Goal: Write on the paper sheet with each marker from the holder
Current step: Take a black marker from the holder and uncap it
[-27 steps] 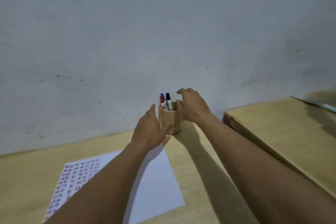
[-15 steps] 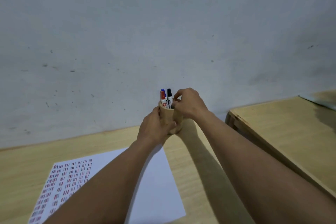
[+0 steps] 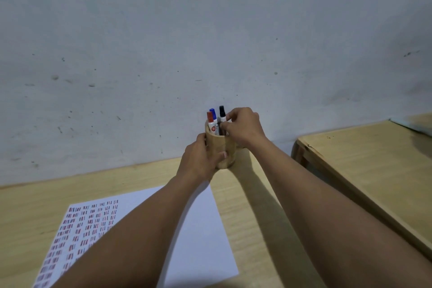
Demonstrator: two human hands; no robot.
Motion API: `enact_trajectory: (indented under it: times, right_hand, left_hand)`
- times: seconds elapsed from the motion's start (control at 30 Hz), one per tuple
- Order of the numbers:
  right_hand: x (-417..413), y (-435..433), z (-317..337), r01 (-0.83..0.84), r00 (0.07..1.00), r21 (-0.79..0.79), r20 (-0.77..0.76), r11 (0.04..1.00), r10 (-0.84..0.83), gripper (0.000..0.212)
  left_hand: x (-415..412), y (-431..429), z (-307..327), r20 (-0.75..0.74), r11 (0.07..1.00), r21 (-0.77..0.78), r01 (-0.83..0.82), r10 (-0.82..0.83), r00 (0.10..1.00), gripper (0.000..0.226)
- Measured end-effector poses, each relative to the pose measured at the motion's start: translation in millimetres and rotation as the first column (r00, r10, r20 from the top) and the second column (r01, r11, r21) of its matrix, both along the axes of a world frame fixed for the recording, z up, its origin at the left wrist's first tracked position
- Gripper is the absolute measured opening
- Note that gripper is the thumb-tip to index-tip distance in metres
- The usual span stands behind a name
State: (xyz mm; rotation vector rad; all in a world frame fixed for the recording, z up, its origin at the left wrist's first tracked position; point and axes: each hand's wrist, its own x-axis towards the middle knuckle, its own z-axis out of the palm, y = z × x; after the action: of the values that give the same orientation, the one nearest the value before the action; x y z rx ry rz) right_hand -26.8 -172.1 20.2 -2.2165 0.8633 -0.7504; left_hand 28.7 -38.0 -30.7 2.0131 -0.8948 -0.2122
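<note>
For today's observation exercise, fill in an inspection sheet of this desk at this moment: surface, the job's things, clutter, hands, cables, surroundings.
Surface: light wooden table, bare apart from the items below.
Job's things: wooden holder stands upright near the wall, holding a red marker, a blue marker and a black marker, all capped; paper sheet lies flat, its left part covered in rows of small red and dark marks.
Clutter: nothing seen.
Hands: left hand wraps the holder's side; right hand pinches the black marker, which is not yet out.
Cables: nothing seen.
Surroundings: scuffed pale wall; second wooden table on the right.
</note>
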Motion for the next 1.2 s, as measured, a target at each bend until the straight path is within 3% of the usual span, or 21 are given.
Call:
enact_trajectory:
  times: [0.2,0.37,0.6,0.7,0.97,1.07,1.2]
  right_hand:
    - [-16,8,21,-0.038,0.993,0.000,0.114,0.999,0.038,0.009]
    - [-32,23,52,-0.053,0.976,-0.029,0.208,0.998,0.058,0.013]
    - [-47,65,69,-0.124,0.979,-0.097,0.151,0.988,0.138,0.016]
    - [-56,89,65,-0.208,0.973,-0.100,0.081,0.973,0.216,0.013]
    - [-63,133,56,-0.321,0.946,-0.164,-0.096,0.933,0.309,0.019]
    - [-64,141,51,-0.280,0.960,-0.201,-0.075,0.939,0.270,0.019]
    - [-72,163,45,-0.123,0.988,-0.418,0.029,0.900,0.149,0.015]
  left_hand:
    - [-5,3,3,-0.001,0.999,0.031,-0.018,0.018,1.000,0.072]
    - [-12,18,18,0.029,0.997,0.046,-0.068,0.067,0.997,0.089]
    - [-17,67,62,0.091,0.971,-0.141,-0.193,0.206,0.974,0.044]
    - [-21,92,81,0.070,0.942,-0.244,-0.230,0.254,0.965,0.039]
    - [-27,136,95,0.015,0.944,-0.312,-0.104,0.114,0.993,0.019]
    - [-29,147,93,-0.023,0.930,-0.346,-0.122,0.122,0.992,0.015]
    - [-29,164,92,-0.084,0.889,-0.410,-0.203,0.185,0.979,0.021]
